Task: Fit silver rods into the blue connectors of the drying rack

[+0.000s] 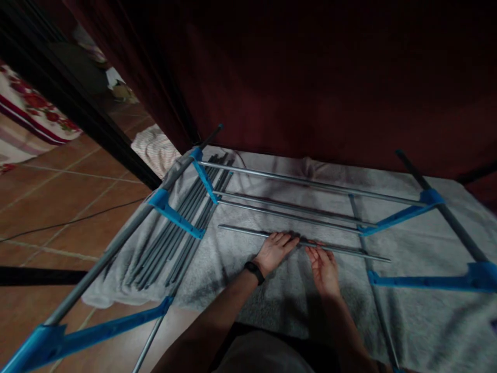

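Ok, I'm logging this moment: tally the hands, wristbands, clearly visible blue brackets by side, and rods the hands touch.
Left hand: 1
Right hand: 1
Black wristband: 1
Left-side blue brackets: 3
Right-side blue brackets: 2
Touched rod: 1
Total: 9

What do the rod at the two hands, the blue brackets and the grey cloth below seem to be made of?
The rod looks like smooth metal, perhaps coated: a thin highlight runs along it. The blue brackets are probably moulded plastic, fairly matte, judging by their uniform colour. The grey cloth seems a fleece-like textile, matte and fuzzy; fibre unclear.
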